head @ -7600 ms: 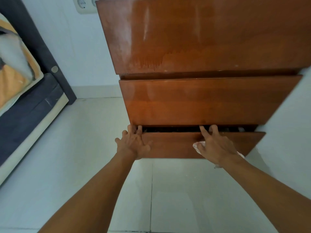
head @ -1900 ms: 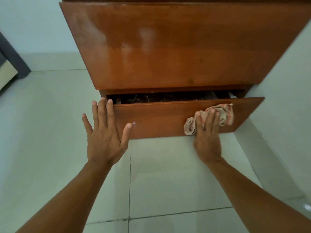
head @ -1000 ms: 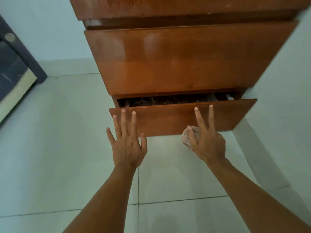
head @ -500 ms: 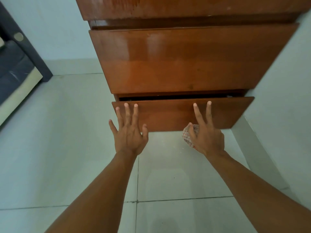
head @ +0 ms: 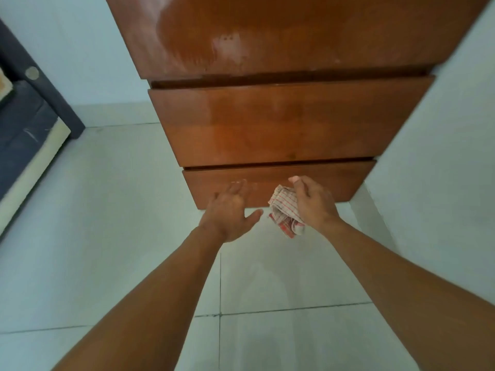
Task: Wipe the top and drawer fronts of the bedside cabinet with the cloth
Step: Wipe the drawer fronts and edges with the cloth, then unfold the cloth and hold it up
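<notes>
The brown wooden bedside cabinet (head: 281,124) fills the upper middle, seen from above, with three glossy drawer fronts. The bottom drawer (head: 334,180) sits nearly flush with only a thin gap above it. My left hand (head: 231,210) is open, its fingers spread and its fingertips at the bottom drawer's front. My right hand (head: 313,202) is just right of it, holding a bunched white cloth with red stripes (head: 284,210) in front of the same drawer; part of the cloth hangs below the hand.
A dark bed frame and mattress edge (head: 29,124) stand at the left. A pale wall (head: 442,145) runs close along the cabinet's right side. Light floor tiles (head: 120,210) lie in front of the cabinet and under my arms.
The bottom drawer has gone from partly pulled out to nearly flush. Both hands have come closer together at its front, and my view has risen to show the top drawer front.
</notes>
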